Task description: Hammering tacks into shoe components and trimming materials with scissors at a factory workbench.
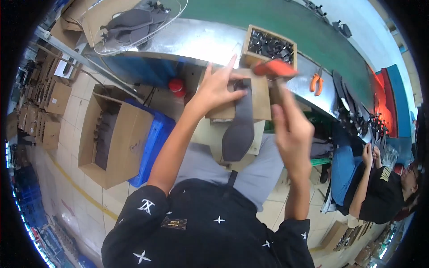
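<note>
A dark grey sole-shaped piece, which looks like a shoe insole [239, 136], lies with its narrow end on a wooden block [261, 102]. Its broad end hangs over the block's near edge, above my lap. My left hand [216, 89] holds the narrow end down, thumb and a finger closed about a small dark part there, other fingers stretched out. Just right of the block, my right hand [292, 127] is wrapped round the handle of a hammer with a red head [275, 68]. Motion blurs the hammer and this hand; the head is raised near the block's far right corner.
Beyond the block, a wooden box [271, 42] of small black parts stands on the metal bench [192, 39]. Orange-handled pliers [317, 82] lie to its right, grey pieces in a basket [134, 27] to its left. A cardboard box [125, 138] sits at left. Another person [380, 192] works at right.
</note>
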Action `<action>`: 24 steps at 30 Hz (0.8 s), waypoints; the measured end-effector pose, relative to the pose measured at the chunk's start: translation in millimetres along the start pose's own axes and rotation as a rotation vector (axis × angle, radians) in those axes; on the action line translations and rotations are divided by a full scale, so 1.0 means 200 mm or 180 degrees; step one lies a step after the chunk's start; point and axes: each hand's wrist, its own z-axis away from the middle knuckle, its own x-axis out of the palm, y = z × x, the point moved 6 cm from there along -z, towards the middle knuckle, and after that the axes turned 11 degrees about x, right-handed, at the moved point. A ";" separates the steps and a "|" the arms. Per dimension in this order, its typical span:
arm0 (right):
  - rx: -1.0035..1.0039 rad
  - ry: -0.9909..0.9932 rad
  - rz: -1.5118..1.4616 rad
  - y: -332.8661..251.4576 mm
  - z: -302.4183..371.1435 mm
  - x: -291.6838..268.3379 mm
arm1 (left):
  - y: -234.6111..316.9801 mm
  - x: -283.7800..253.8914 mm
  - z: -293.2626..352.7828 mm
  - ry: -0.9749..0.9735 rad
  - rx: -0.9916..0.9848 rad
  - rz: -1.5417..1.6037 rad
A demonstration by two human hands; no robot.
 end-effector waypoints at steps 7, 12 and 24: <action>0.0974 -0.0279 -0.0675 0.12 0.11 0.12 | 0.04 -0.03 -0.03 -0.0070 0.0081 -0.0460; 0.0649 -0.0020 -0.0425 0.11 0.09 -0.01 | 0.17 -0.05 0.09 0.0001 0.1087 0.0305; -0.0577 -0.2345 -0.1754 -0.09 0.18 0.07 | 0.80 -0.08 0.65 -0.1135 -0.0870 0.3734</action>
